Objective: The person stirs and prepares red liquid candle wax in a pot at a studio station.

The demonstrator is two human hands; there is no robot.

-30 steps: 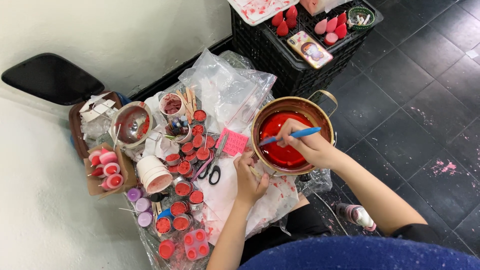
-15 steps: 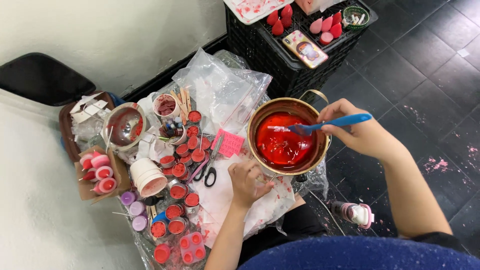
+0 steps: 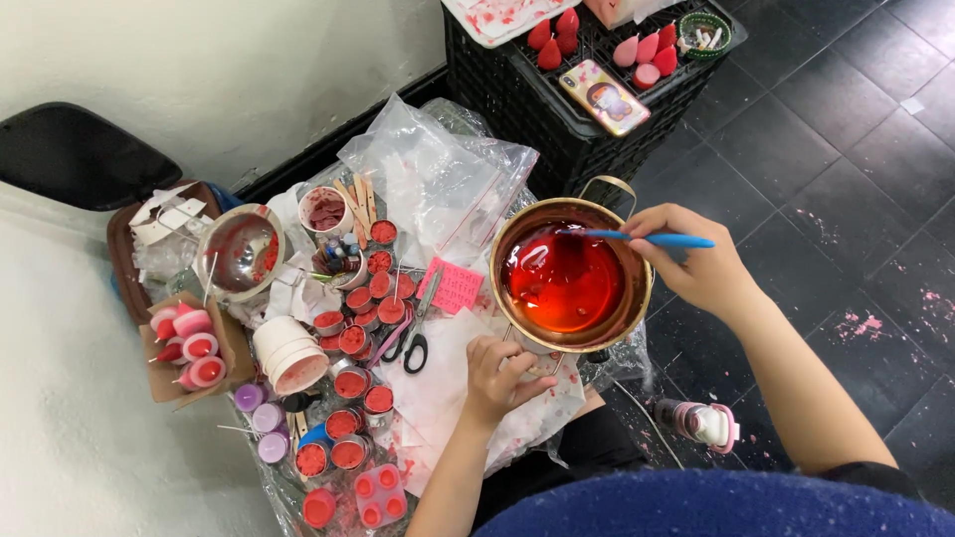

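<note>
Right hand [image 3: 696, 264] grips blue stick [image 3: 647, 239] over pot [image 3: 570, 278] of red liquid, at sheet's right edge. Left hand [image 3: 497, 373] clamps pot handle. Scissors [image 3: 418, 328], red-filled tins [image 3: 348, 383], bags [image 3: 438, 179] crowd left.

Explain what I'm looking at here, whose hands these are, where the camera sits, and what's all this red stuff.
The camera sits on a person's head and looks down, so both hands are their own. The right hand holds a blue stick over a metal pot of red liquid. The left hand rests by the pot's near edge, at its handle. To the left lie small tins of red wax, scissors, stacked white cups and clear plastic bags. A black crate behind carries a phone.
</note>
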